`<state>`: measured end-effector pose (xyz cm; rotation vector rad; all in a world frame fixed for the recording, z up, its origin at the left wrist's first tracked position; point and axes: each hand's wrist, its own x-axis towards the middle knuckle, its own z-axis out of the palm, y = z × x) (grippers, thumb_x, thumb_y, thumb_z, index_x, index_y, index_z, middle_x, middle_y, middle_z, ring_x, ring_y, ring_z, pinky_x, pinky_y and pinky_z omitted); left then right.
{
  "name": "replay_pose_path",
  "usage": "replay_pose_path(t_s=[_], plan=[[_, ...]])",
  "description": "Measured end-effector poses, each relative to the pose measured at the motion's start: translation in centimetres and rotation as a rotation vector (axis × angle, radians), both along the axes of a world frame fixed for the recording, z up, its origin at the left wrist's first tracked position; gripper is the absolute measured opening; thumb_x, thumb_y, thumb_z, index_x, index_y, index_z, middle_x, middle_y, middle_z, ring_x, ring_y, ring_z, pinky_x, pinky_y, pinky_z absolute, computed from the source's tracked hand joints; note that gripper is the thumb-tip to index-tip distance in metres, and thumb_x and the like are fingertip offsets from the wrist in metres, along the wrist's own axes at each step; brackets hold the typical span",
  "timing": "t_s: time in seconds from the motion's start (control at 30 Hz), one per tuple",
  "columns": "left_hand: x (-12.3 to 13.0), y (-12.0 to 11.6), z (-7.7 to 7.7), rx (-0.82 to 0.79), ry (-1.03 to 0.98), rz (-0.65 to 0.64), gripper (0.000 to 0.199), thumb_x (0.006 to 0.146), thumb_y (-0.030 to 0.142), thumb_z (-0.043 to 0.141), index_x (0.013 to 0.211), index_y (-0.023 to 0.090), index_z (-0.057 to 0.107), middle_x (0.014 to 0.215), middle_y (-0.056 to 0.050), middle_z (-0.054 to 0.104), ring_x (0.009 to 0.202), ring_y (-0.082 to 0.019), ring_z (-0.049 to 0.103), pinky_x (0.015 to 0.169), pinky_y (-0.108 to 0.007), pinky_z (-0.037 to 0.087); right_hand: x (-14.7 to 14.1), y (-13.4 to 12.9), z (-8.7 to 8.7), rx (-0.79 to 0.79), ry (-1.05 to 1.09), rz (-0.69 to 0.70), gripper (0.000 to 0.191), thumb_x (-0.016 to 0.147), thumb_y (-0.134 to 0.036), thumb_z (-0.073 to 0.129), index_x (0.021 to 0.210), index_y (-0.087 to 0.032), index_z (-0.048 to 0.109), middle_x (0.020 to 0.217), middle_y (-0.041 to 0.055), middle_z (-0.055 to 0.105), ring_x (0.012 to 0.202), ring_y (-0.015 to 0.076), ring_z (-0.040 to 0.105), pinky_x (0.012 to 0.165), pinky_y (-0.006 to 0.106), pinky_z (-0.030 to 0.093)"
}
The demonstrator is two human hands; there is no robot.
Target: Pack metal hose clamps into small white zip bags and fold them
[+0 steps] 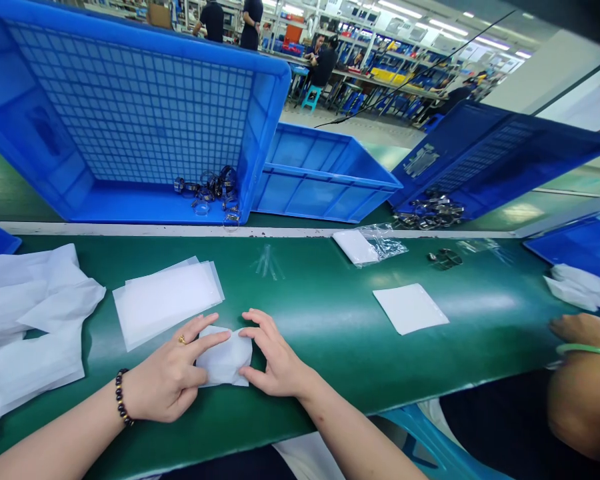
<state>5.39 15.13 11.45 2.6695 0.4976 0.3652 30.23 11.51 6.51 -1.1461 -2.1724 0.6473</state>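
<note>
A folded piece of thin white wrapping paper [225, 360] lies on the green table in front of me. From the left, my left hand [175, 373] holds it, index finger stretched across its top and the other fingers bent at its side. My right hand [275, 357] grips the right edge between thumb and fingers. Whether something is inside the paper cannot be seen. Just beyond my left hand is a stack of white sheets [167, 297]. Crumpled white wrapped packets [40, 313] are heaped at the far left.
Blue crates [145, 107] line the table's far edge, the left one tipped with metal clamps [215, 190] inside. Clear plastic strips [269, 262], a bagged white stack [357, 247] and white sheets [410, 309] lie on the table [320, 340]. A co-worker's hand [585, 330] is at right.
</note>
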Motion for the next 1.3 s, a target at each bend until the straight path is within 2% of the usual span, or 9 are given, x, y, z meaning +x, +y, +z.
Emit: replay_pose_path(t_s=[0.1, 0.27, 0.43, 0.6, 0.73, 0.97, 1.07, 1.17, 1.3], plan=[[-0.1, 0.0, 0.0, 0.014, -0.026, 0.020, 0.019, 0.064, 0.004, 0.044, 0.062, 0.018, 0.058, 0.130, -0.007, 0.042, 0.129, -0.035, 0.022, 0.102, -0.057, 0.028, 0.0, 0.0, 0.2, -0.021, 0.001, 0.000, 0.051, 0.069, -0.029, 0.064, 0.113, -0.017, 0.041, 0.129, 0.0159, 0.034, 0.127, 0.0307, 0.027, 0.101, 0.051, 0.029], [-0.3, 0.2, -0.3, 0.018, -0.058, 0.091, 0.018, 0.067, 0.005, 0.043, 0.061, 0.017, 0.054, 0.118, -0.009, 0.049, 0.125, -0.032, 0.029, 0.099, -0.052, 0.035, 0.1, -0.1, 0.3, -0.043, 0.010, 0.001, 0.050, 0.069, -0.028, 0.063, 0.114, -0.017, 0.042, 0.129, 0.0158, 0.034, 0.127, 0.0309, 0.026, 0.101, 0.051, 0.029], [-0.4, 0.8, -0.8, 0.044, -0.147, 0.353, 0.022, 0.078, 0.008, 0.040, 0.089, 0.017, 0.057, 0.114, -0.011, 0.051, 0.117, -0.026, 0.041, 0.094, -0.043, 0.041, 0.2, 0.0, 0.2, -0.057, 0.020, -0.012, 0.049, 0.071, -0.029, 0.062, 0.114, -0.017, 0.042, 0.130, 0.0158, 0.034, 0.126, 0.0306, 0.027, 0.100, 0.050, 0.031], [-0.3, 1.1, -2.0, 0.046, -0.058, 0.496, 0.039, 0.084, 0.021, 0.044, 0.123, 0.017, 0.043, 0.115, -0.012, 0.051, 0.109, -0.025, 0.047, 0.091, -0.043, 0.042, 0.3, 0.1, 0.3, -0.037, 0.028, -0.015, 0.046, 0.073, -0.031, 0.061, 0.113, -0.017, 0.043, 0.128, 0.0164, 0.036, 0.124, 0.0305, 0.030, 0.099, 0.050, 0.033], [-0.3, 0.9, -2.6, 0.026, 0.045, 0.463, 0.048, 0.086, 0.027, 0.044, 0.132, 0.019, 0.033, 0.125, -0.011, 0.049, 0.118, -0.027, 0.039, 0.098, -0.049, 0.035, 0.3, 0.1, 0.3, -0.023, 0.018, -0.007, 0.049, 0.073, -0.033, 0.061, 0.115, -0.017, 0.043, 0.127, 0.0164, 0.038, 0.124, 0.0313, 0.031, 0.099, 0.051, 0.033], [-0.5, 0.7, -2.3, -0.037, 0.072, 0.302, 0.050, 0.086, 0.033, 0.044, 0.135, 0.025, 0.032, 0.130, -0.007, 0.047, 0.127, -0.029, 0.031, 0.105, -0.059, 0.018, 0.3, 0.1, 0.1, 0.000, -0.003, 0.050, 0.058, 0.075, -0.034, 0.060, 0.125, -0.017, 0.035, 0.123, 0.0139, 0.046, 0.125, 0.0305, 0.030, 0.100, 0.052, 0.032], [-0.5, 0.7, -2.3, -0.059, 0.059, 0.317, 0.050, 0.087, 0.033, 0.043, 0.135, 0.023, 0.032, 0.128, -0.008, 0.049, 0.127, -0.029, 0.031, 0.106, -0.059, 0.018, 0.2, 0.1, 0.1, -0.005, -0.005, 0.057, 0.059, 0.075, -0.034, 0.060, 0.125, -0.017, 0.034, 0.120, 0.0133, 0.048, 0.124, 0.0308, 0.031, 0.100, 0.052, 0.033], [-0.5, 0.6, -2.4, -0.050, 0.058, 0.385, 0.046, 0.087, 0.030, 0.042, 0.132, 0.020, 0.036, 0.125, -0.009, 0.051, 0.126, -0.028, 0.032, 0.107, -0.058, 0.017, 0.2, -0.1, 0.1, -0.026, -0.019, 0.057, 0.058, 0.076, -0.033, 0.059, 0.126, -0.018, 0.034, 0.121, 0.0131, 0.047, 0.124, 0.0317, 0.031, 0.099, 0.053, 0.035], [-0.3, 0.4, -2.7, -0.015, 0.071, 0.427, 0.039, 0.086, 0.017, 0.039, 0.124, 0.020, 0.045, 0.121, -0.009, 0.051, 0.128, -0.027, 0.029, 0.107, -0.058, 0.015, 0.3, -0.4, 0.0, -0.048, -0.039, 0.057, 0.058, 0.077, -0.032, 0.058, 0.127, -0.018, 0.033, 0.124, 0.0139, 0.045, 0.126, 0.0324, 0.029, 0.098, 0.053, 0.036]])
